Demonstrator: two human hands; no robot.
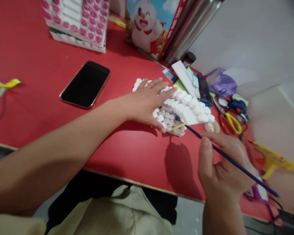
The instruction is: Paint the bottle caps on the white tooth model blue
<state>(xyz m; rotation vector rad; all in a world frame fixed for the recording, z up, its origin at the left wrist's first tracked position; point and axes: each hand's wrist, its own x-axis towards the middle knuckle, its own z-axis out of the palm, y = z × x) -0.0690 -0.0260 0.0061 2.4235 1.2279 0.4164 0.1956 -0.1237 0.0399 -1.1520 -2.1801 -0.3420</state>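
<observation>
My left hand (147,101) lies flat with fingers stretched out on a white craft model (186,111) made of small white discs and foam strips, on the red table (39,58). My right hand (222,166) is closed on a thin blue paintbrush (235,163). The brush's yellow-banded tip (180,125) touches the model's near edge, just right of my left thumb.
A black phone (85,84) lies left of the model. Behind stand a pink-dotted box (78,23), a cartoon carton (149,26) and a steel flask (186,29). Scissors (229,120), purple bag (220,85) and a yellow glue gun (271,160) crowd the right. The table edge is near my lap.
</observation>
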